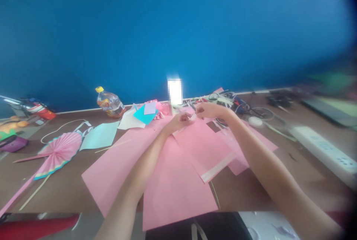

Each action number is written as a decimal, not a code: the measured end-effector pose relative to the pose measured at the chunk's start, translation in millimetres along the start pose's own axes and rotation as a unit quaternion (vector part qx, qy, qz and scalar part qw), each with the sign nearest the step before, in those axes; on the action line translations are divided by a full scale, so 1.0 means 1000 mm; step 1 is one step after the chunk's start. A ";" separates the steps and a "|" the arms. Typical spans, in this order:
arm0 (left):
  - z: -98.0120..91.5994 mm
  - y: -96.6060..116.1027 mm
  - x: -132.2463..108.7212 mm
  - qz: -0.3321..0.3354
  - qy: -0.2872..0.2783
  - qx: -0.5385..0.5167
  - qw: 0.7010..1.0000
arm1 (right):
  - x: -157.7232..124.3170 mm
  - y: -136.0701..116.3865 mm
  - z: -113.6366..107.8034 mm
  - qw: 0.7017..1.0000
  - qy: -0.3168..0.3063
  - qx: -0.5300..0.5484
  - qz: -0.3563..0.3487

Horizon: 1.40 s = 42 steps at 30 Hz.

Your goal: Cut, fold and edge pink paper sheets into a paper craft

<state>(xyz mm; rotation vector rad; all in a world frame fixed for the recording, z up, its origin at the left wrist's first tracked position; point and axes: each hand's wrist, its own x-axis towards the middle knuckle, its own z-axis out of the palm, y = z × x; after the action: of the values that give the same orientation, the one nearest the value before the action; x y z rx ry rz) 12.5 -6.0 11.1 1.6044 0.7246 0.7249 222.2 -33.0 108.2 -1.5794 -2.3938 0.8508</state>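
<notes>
Over the far part of several pink paper sheets (178,180), my two hands are close together. My left hand (180,121) is closed in a pinch on a small pale strip (192,117) at the far edge of one pink sheet (205,139). Just right of it, and slightly higher, my right hand (208,110) is closed, fingertips pinched near the strip's end. Whatever is between those fingertips is too small to make out. A whitish band (219,167) runs along the near edge of the same sheet.
A pink pleated paper fan (60,154) lies left, beside a pale blue sheet (100,136). A yellow-capped bottle (110,102) and a bright, blurred-out rectangle (175,91) stand near the blue wall. Cables and scraps (225,100) lie behind my right hand; a power strip (326,151) is right.
</notes>
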 end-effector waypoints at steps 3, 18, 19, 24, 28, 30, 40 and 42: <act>0.002 0.002 -0.002 0.002 0.010 -0.012 1.000 | 0.002 0.004 -0.001 1.000 0.010 0.000 -0.004; 0.007 0.013 -0.008 -0.002 -0.020 0.016 1.000 | 0.007 0.003 0.004 0.998 0.060 -0.009 -0.010; 0.007 0.014 -0.008 0.003 -0.021 0.013 1.000 | 0.006 0.002 0.004 0.998 0.060 -0.012 -0.004; 0.007 0.014 -0.008 0.020 -0.022 0.017 0.999 | 0.005 -0.007 0.008 0.998 0.061 -0.014 0.019; 0.006 0.012 -0.008 -0.004 -0.031 0.024 0.999 | 0.009 -0.003 0.013 0.998 0.048 -0.007 0.028; 0.006 0.012 -0.009 -0.019 -0.030 0.018 0.999 | 0.011 0.000 0.013 0.999 0.041 -0.002 0.012; 0.004 0.018 -0.013 -0.010 -0.019 0.007 1.000 | 0.005 -0.002 0.007 0.993 0.007 0.117 -0.005; 0.004 0.018 -0.013 -0.015 -0.016 -0.001 1.000 | 0.006 -0.001 0.008 0.993 0.005 0.122 -0.004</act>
<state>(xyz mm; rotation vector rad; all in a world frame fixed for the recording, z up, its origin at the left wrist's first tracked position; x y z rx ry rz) 8.6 -21.0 27.4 1.5979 0.7223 0.6765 215.2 -30.7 100.6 -1.4764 -2.1884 1.0834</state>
